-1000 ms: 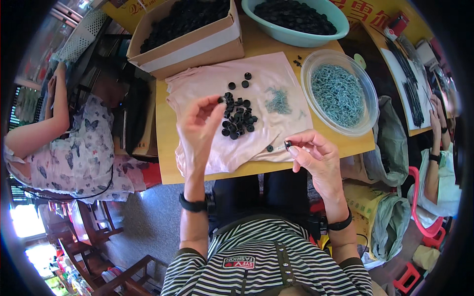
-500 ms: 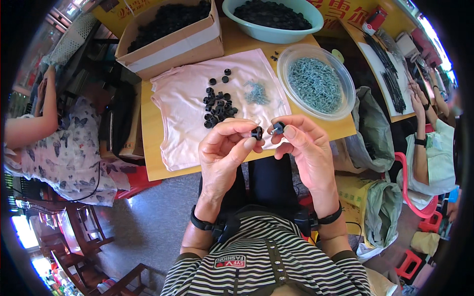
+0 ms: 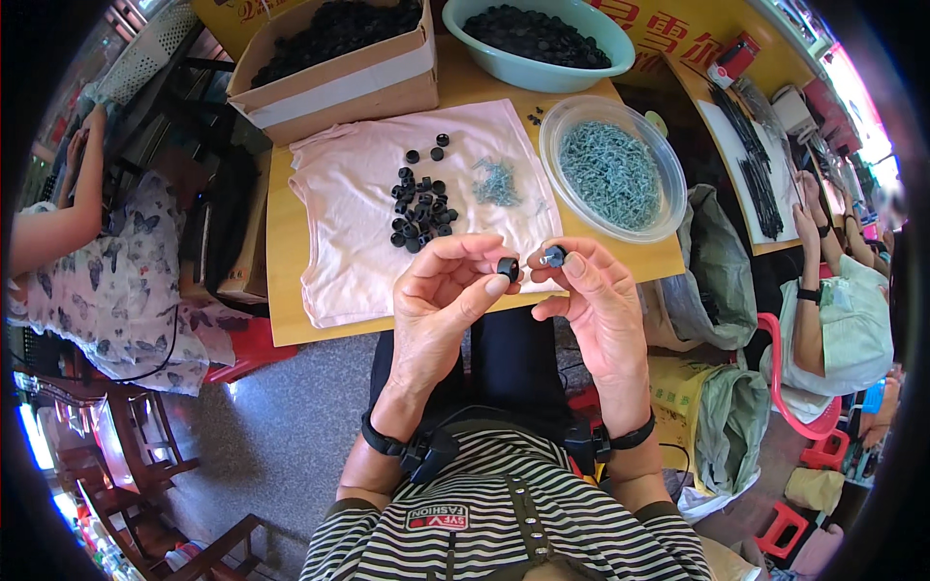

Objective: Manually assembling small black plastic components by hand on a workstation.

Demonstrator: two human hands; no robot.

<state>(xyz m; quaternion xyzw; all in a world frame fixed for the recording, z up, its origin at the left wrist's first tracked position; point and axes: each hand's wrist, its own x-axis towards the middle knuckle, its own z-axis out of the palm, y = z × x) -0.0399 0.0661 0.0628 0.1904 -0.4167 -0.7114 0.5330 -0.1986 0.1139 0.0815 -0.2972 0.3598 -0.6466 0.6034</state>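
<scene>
My left hand (image 3: 446,290) pinches a small black ring-shaped cap (image 3: 508,267) between thumb and forefinger. My right hand (image 3: 596,295) grips a second small dark cap (image 3: 553,256) with a thin metal pin pointing toward the left one. Both hands are raised close together above the table's near edge. Behind them a pile of black caps (image 3: 420,209) and a small heap of metal pins (image 3: 497,182) lie on a pink cloth (image 3: 354,232).
A clear plastic bowl of metal pins (image 3: 612,172) stands at the right of the wooden table (image 3: 280,242). A cardboard box (image 3: 339,73) and a green basin (image 3: 538,44) hold black caps at the back. People sit at left and right. Bags hang by my right knee.
One second ago my left hand reached into the cap pile and my right hand waited apart. Both hands have since come together near my body, each gripping a cap.
</scene>
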